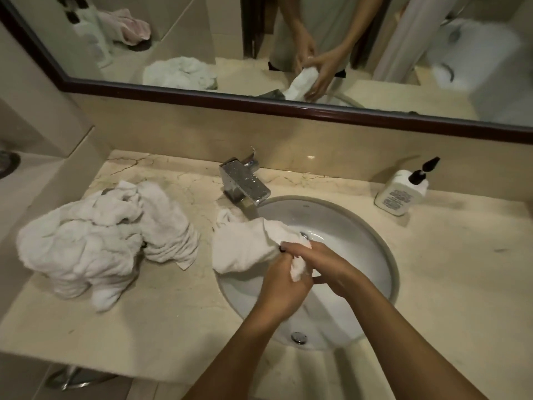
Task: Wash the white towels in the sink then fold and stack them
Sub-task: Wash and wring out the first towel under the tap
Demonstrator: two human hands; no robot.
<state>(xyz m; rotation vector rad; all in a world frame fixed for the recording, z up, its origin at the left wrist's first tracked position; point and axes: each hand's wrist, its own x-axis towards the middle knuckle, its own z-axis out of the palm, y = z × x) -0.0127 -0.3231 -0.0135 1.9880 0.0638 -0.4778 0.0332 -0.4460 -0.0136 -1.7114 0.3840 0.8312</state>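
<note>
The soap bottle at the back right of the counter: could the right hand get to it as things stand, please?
Probably yes, once it lets go: the right hand grips the towel over the sink, and the counter toward the soap bottle looks bare.

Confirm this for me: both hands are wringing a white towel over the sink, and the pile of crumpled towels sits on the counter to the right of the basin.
One detail is wrong. The head view shows the pile of crumpled towels on the counter to the left of the sink, not the right. The rest holds: the left hand and right hand grip a white towel over it.
</note>
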